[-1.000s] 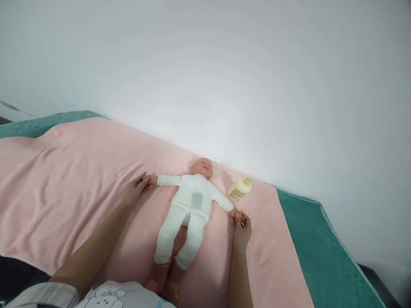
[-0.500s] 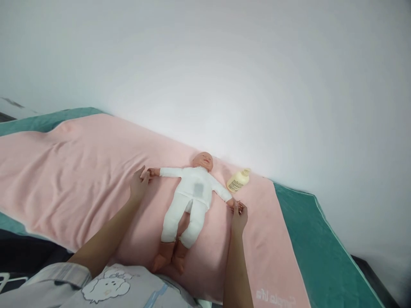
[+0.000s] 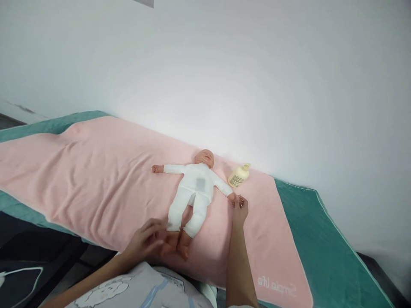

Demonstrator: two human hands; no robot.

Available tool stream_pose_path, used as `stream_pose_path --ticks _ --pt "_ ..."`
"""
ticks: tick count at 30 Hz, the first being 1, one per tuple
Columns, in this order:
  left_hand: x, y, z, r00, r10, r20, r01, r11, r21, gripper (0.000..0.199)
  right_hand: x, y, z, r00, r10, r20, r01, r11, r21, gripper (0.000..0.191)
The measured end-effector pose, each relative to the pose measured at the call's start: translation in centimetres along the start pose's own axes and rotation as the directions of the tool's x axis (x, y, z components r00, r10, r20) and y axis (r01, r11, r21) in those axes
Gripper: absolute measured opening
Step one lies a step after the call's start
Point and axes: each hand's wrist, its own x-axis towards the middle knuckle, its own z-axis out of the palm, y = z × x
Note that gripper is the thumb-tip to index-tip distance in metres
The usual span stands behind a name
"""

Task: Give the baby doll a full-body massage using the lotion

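A baby doll (image 3: 196, 184) in a white cloth suit lies on its back on a pink blanket (image 3: 105, 171), its arms spread. My right hand (image 3: 240, 206) is closed on the doll's hand at the right. Down by the doll's foot at the left is my left hand (image 3: 144, 240), slightly blurred, its thumb and fingers apart. Whether it touches that foot I cannot tell. The doll's other hand (image 3: 157, 169) rests free on the blanket. Beside the doll's arm on the right lies a pale yellow pump bottle (image 3: 239, 176), tilted over.
Under the blanket a green cover (image 3: 321, 239) shows at the right and at the far left. A white wall (image 3: 205, 77) runs along the back edge. Dark furniture (image 3: 35, 256) with a white cable stands at the lower left.
My left hand has let go of the doll's hand at the left and moved down to the foot. The right hand still holds on. The view has shifted slightly.
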Motion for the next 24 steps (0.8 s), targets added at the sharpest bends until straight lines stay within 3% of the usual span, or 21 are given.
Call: stream_pose_path --ticks 3,6,10,16,20,24 --pt "-2.2 0.2 0.7 0.949 0.257 0.182 -0.263 0.965 0.009 0.049 0.1 0.3 0.0 1.000 0.001 0.004 -0.001 1.000 0.010 0.055" --pt "-3.0 0.1 1.2 0.914 0.331 0.233 -0.355 0.933 0.065 0.057 0.3 0.5 0.0 1.000 -0.001 0.008 0.001 1.000 0.016 0.056" --pt "-3.1 0.2 1.7 0.923 0.359 0.140 -0.377 0.917 0.131 0.049 0.3 0.6 0.0 1.000 -0.005 0.021 0.005 1.000 0.016 0.056" --pt "-3.5 0.1 2.4 0.946 0.325 0.023 -0.324 0.930 0.174 0.057 0.3 0.5 0.0 0.999 0.000 0.045 0.000 1.000 -0.003 0.059" --pt "-3.3 -0.3 2.2 0.925 0.378 0.020 -0.376 0.912 0.164 0.059 0.3 0.5 -0.1 0.999 0.013 0.051 -0.013 1.000 -0.002 0.062" --pt "-1.9 0.7 1.5 0.906 0.421 -0.041 -0.409 0.896 0.175 0.055 0.3 0.5 0.0 0.999 0.015 0.050 -0.017 0.999 0.039 0.061"
